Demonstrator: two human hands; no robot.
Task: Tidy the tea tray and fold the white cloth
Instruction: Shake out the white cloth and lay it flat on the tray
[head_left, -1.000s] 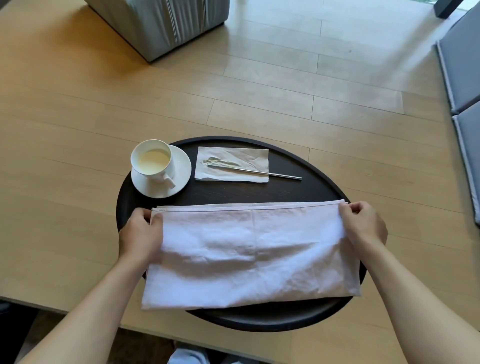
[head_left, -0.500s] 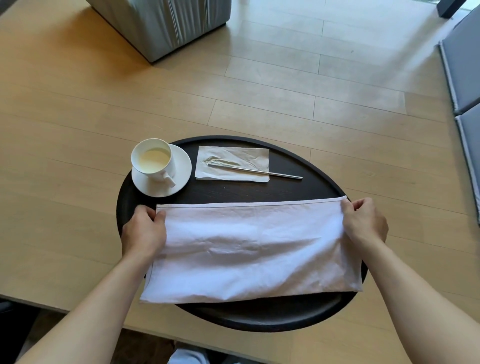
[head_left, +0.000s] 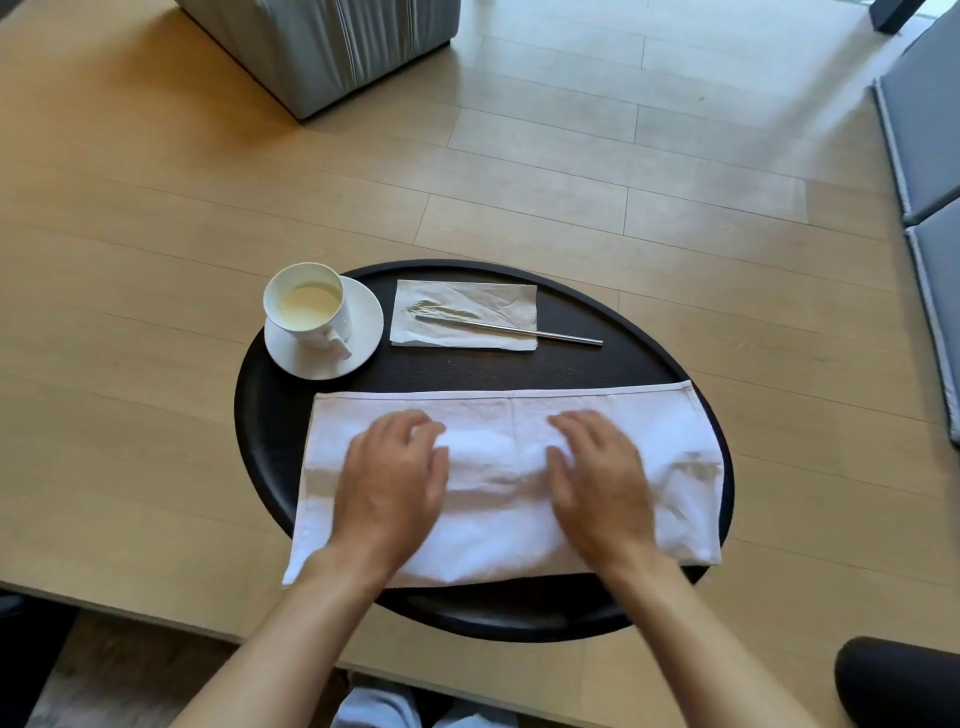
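The white cloth (head_left: 498, 499), folded into a long band, lies across the near half of the round black tray (head_left: 270, 415). My left hand (head_left: 395, 483) rests flat on the cloth left of its middle, fingers spread. My right hand (head_left: 597, 483) lies flat on it right of the middle, also holding nothing. At the tray's far left a white cup (head_left: 306, 306) with pale liquid stands on a white saucer (head_left: 363, 322). A paper napkin (head_left: 467, 317) sits at the far middle, with a thin metal stick (head_left: 540, 332) lying across it.
The tray sits on a light wooden table (head_left: 156, 260) near its front edge. A grey upholstered seat (head_left: 322, 47) stands beyond the table's far left. Blue-grey cushions (head_left: 930, 130) line the right side. A dark rounded object (head_left: 898, 680) shows at the bottom right.
Both hands let go of the cloth's far corners and moved inward onto its middle, palms down. The cloth now lies flatter.
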